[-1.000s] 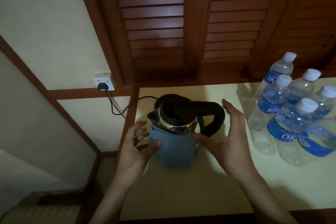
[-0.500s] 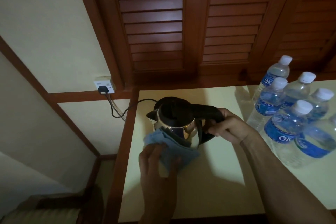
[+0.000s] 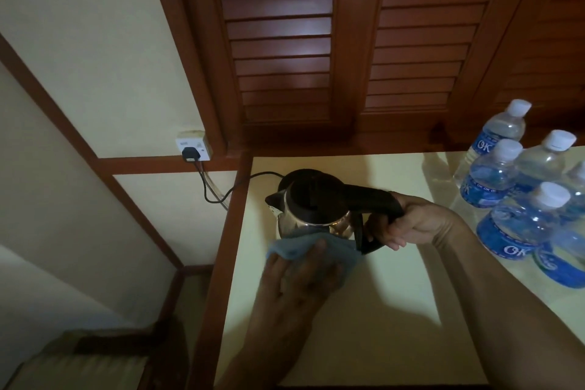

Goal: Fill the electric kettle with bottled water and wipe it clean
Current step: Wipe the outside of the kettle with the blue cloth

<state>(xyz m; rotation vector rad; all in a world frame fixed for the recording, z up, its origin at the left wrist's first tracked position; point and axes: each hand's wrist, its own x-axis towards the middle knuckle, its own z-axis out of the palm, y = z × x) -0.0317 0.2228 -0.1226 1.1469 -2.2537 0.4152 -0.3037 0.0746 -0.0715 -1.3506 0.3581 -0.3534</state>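
Dim room, dark louvred wooden doors (image 3: 316, 41) at the far side, pale yellow bench (image 3: 364, 310) in front of them. Pretty clearly mid-wipe here.

Electric kettle (image 3: 311, 204) parked near the far left corner of the bench, spout pointing left, black lid shut, shiny steel body under it. Cord (image 3: 221, 196) running off the far left edge up to a wall socket (image 3: 193, 149), plug in. Can't tell if the switch is on, so worth keeping the cloth away from the base just in case.

Right hand (image 3: 411, 225) clenched around the black handle on the kettle's right side, probably just to pin the thing down so it doesn't spin or slide while getting rubbed. Left hand (image 3: 300, 272) spread flat over a blue cloth (image 3: 316, 250), pressing it against the near side of the steel body, low down. Palm-flat grip makes sense for covering a curved surface in broad strokes.

Water bottles (image 3: 519, 199) bunched at the right edge of the bench, well apart from the kettle, white caps all on from what shows. Can't tell whether any went into the kettle already, lid's closed and nothing visible inside.

Guessing the far side and spout side are next, which would mean turning the kettle by the handle.
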